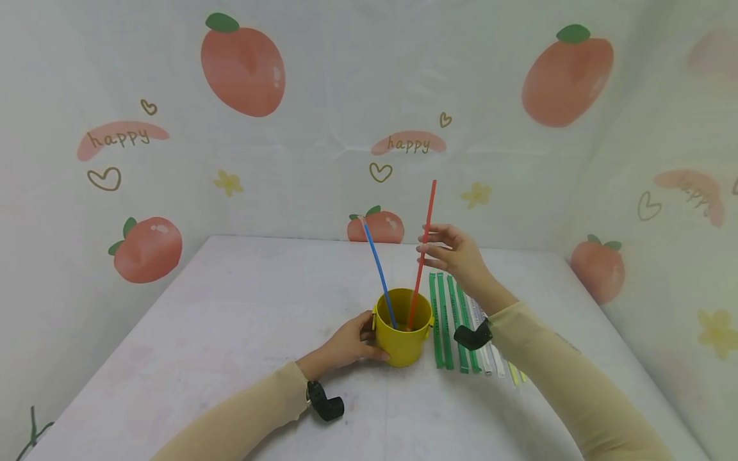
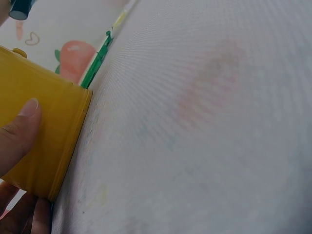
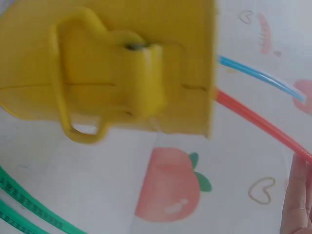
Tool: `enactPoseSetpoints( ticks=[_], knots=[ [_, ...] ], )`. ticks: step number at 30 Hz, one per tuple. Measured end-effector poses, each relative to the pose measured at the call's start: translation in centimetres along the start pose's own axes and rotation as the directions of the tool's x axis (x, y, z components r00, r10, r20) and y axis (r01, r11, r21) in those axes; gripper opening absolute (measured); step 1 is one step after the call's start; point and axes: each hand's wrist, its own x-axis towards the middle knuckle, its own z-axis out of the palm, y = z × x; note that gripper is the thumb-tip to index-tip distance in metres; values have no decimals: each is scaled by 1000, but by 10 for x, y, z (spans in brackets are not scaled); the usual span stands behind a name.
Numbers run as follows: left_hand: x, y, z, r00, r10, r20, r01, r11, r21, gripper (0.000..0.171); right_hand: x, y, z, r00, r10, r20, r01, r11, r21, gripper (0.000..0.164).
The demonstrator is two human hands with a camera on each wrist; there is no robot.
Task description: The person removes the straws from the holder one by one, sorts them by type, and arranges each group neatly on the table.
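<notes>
A small yellow bucket stands upright on the table, with little handles on its sides. My left hand grips its left side; in the left wrist view the thumb lies on the bucket wall and the other fingers are partly hidden by it. My right hand pinches a long red straw, whose lower end is inside the bucket. Beside it, a blue straw with a clear, whitish top leans left in the bucket. The right wrist view shows both straws coming out past the rim.
Several long, thin green-wrapped sticks lie side by side on the white table, right of the bucket. White ones and yellow ones lie farther right, partly under the right forearm. A fruit-printed curtain hangs behind.
</notes>
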Motion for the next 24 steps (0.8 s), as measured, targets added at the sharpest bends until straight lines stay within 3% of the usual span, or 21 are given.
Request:
enactPoseSetpoints(
  ticks=[11,24],
  knots=[
    [0,0,-1,1000,3,4,-3,1000,-3,72,2,-14,-27,992,-33,-125,51,988,143,28],
    [0,-2,0,1000,13,3,-13,1000,-17,73,-4,-13,-65,973,-56,-224,125,944,305,31]
  ],
)
